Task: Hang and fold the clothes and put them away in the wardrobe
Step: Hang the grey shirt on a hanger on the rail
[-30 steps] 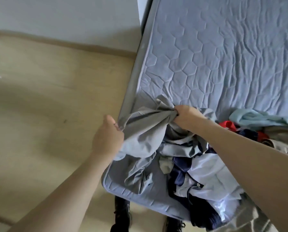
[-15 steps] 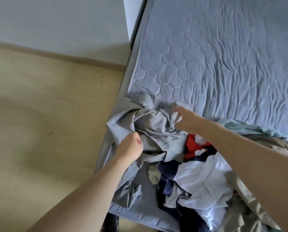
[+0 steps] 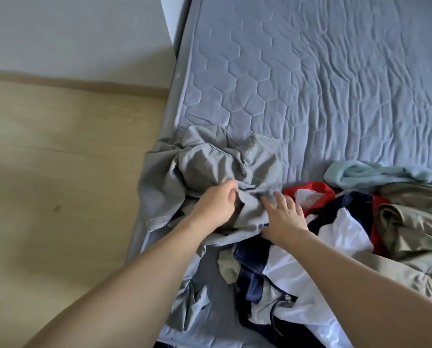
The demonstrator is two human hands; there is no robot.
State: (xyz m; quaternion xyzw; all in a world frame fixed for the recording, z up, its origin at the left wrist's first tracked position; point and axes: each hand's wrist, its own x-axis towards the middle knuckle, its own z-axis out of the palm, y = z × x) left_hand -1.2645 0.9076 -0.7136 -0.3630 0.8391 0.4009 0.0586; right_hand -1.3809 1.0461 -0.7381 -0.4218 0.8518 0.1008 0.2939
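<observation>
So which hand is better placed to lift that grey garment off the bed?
Probably the left hand: its fingers already curl into the grey garment at its bunched middle. The right hand only lies flat on its edge, fingers spread.

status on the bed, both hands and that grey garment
Left hand grips grey garment. Right hand open, flat on it. Garment crumpled at mattress edge, clothes pile alongside.

Soft daylight, broad floor shadow, wide-angle bending, slight blur.

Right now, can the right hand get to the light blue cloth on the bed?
Probably yes: the right hand lies open on the grey garment, and the blue cloth lies uncovered further right.
</observation>
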